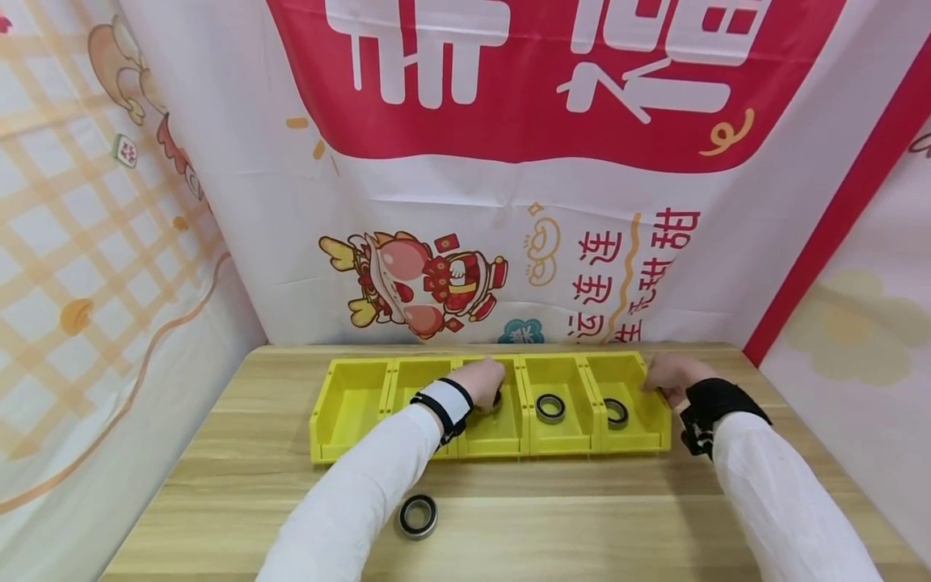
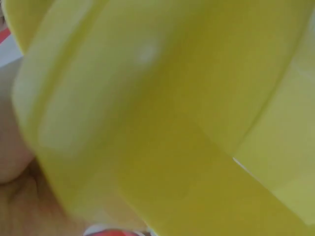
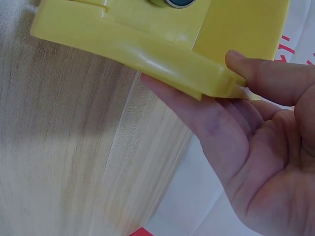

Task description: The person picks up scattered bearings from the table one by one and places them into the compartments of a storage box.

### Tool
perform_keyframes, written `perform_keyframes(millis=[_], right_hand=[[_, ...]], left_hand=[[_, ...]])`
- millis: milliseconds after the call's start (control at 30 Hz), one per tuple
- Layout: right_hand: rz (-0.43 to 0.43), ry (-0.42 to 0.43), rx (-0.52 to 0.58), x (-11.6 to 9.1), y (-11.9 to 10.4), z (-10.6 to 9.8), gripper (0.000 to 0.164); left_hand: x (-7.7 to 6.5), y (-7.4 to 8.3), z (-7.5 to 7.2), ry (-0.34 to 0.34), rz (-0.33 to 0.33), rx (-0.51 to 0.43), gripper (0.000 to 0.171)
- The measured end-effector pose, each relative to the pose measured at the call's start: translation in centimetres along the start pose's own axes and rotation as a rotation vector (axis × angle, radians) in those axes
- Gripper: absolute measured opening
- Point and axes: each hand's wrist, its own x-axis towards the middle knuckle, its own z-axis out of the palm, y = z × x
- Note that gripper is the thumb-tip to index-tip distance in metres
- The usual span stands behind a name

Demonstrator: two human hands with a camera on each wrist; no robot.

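Observation:
A row of several joined yellow bins (image 1: 355, 408) stands on the wooden table. My left hand (image 1: 486, 383) reaches down into the middle bin, its curled fingers on a ball bearing (image 1: 498, 398) that is mostly hidden behind them. Yellow bin walls (image 2: 197, 123) fill most of the left wrist view. At the right end of the row, my right hand (image 1: 676, 375) grips the outer wall of the last bin, thumb on the inside and fingers underneath in the right wrist view. One bearing (image 1: 550, 408) lies in the bin right of the middle, another (image 1: 615, 413) in the rightmost bin.
On the wooden table (image 1: 553, 517), a loose bearing (image 1: 418, 516) lies in front of the bins, close to the left sleeve (image 1: 364, 493). A printed cloth (image 1: 451, 186) hangs behind the table, and further cloth covers both sides.

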Motion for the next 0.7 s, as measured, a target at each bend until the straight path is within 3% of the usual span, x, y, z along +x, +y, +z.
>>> perform_keyframes(millis=[200, 433, 700], right_hand=[[0.021, 0.008, 0.054, 0.0, -0.2, 0.0, 0.017], [0.01, 0.008, 0.07, 0.4, 0.2, 0.3, 0.012], [0.012, 0.013, 0.092, 0.2, 0.3, 0.1, 0.018]], left_hand=[[-0.7, 0.3, 0.5, 0.044, 0.018, 0.082, 0.018], [-0.2, 0.3, 1.6, 0.074, 0.025, 0.138, 0.016], [-0.3, 0.5, 2.3, 0.124, 0.034, 0.257, 0.008]])
